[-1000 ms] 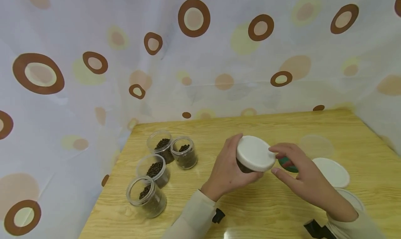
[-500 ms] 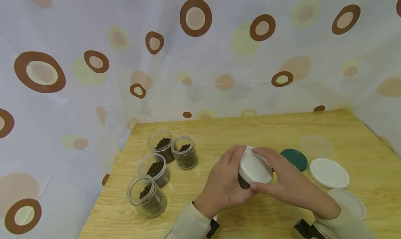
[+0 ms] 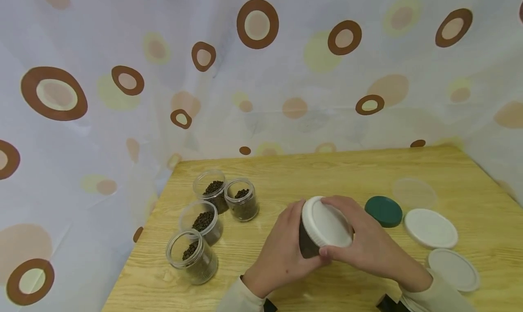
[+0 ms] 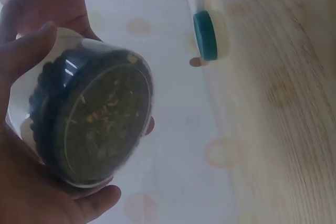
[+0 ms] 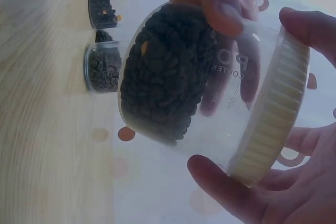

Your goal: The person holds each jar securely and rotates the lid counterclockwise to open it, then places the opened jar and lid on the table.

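Observation:
A clear jar (image 5: 163, 77), partly filled with dark pellets, is held tilted above the table in both hands. On its mouth sits a white lid (image 3: 327, 223) with a ribbed edge. My left hand (image 3: 282, 244) is wrapped around the jar's body. Fingers and thumb of my right hand (image 3: 373, 246) grip the lid from opposite sides of its rim. In the left wrist view the jar's round base faces the camera, with a few lighter bits among the pellets. Part of the jar is hidden behind the hands in the head view.
Several uncovered jars of dark pellets stand at the left, including a front jar (image 3: 198, 262) and a back jar (image 3: 242, 203). On the right lie a green lid (image 3: 384, 211), a white lid (image 3: 431, 228), a greyish-white lid (image 3: 453, 269) and a faint clear disc (image 3: 414, 193). Patterned sheeting (image 3: 294, 76) surrounds the table.
My right hand has come from beside the lid to grip its rim. Both hands have moved slightly down and left with the jar, whose tilt has changed.

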### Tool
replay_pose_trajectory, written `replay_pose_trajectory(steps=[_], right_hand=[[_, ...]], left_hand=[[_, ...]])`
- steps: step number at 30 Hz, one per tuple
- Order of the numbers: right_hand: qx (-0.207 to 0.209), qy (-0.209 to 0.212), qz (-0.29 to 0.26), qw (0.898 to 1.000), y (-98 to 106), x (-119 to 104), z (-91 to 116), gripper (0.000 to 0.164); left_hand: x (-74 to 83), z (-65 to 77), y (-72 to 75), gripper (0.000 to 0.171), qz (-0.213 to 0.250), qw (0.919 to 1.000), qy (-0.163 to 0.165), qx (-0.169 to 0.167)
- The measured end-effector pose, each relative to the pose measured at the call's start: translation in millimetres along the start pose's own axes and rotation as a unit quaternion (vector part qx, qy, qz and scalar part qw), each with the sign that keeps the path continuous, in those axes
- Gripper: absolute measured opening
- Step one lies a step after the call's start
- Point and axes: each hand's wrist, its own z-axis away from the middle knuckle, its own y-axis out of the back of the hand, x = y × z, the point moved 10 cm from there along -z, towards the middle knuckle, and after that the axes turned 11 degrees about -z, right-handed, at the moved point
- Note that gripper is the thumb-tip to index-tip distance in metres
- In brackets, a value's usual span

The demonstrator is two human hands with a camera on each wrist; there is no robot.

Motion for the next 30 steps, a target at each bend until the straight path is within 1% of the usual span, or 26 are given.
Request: replay_pose_trajectory(steps=[2, 4, 7, 10, 13, 17, 20, 23, 26, 28, 30], right_hand=[[-0.002, 0.005, -0.005, 1.000, 0.1, -1.5, 0.9, 0.085], [-0.009, 0.010, -0.014, 1.000, -0.7, -2.9, 2.1, 0.086], [-0.024, 0.024, -0.012, 0.999, -3.2, -5.9, 4.0, 0.088], [-0.037, 0.034, 0.006, 0.999, -5.3, -8.7, 5.3, 0.089], [-0.050, 0.011, 0.010, 0.999, -6.2, -7.0, 5.3, 0.088], [-0.069, -0.054, 0.009, 0.996, -7.5, 0.4, 4.5, 0.085], [-0.079, -0.092, 0.029, 0.992, -9.3, 5.2, 3.3, 0.085], [-0.085, -0.115, 0.036, 0.989, -10.9, 8.6, 2.7, 0.087], [-0.080, -0.123, 0.031, 0.989, -10.6, 9.0, 2.9, 0.088], [-0.076, -0.114, 0.029, 0.990, -10.1, 7.5, 2.5, 0.087], [-0.073, -0.098, 0.029, 0.992, -9.7, 5.7, 2.5, 0.086]], left_hand=[[-3.7, 1.5, -2.0, 0.097, 0.016, 0.9998, 0.006, -0.014], [-5.8, 3.4, -2.3, 0.101, 0.023, 0.9995, 0.009, -0.021], [-5.7, 5.2, 0.7, 0.101, 0.014, 0.9999, 0.004, -0.007], [-3.3, 7.5, 4.4, 0.098, -0.013, 0.9997, -0.009, 0.018], [0.4, 10.1, 6.2, 0.098, -0.048, 0.9976, -0.024, 0.043], [4.2, 13.6, 8.3, 0.101, -0.100, 0.9915, -0.036, 0.075], [6.1, 15.8, 8.8, 0.101, -0.128, 0.9870, -0.041, 0.089], [7.8, 17.6, 6.7, 0.102, -0.140, 0.9855, -0.044, 0.085], [7.5, 18.6, 3.7, 0.104, -0.138, 0.9871, -0.039, 0.071], [6.7, 18.6, 2.5, 0.104, -0.133, 0.9882, -0.035, 0.066], [6.6, 18.6, 3.2, 0.102, -0.134, 0.9877, -0.035, 0.073]])
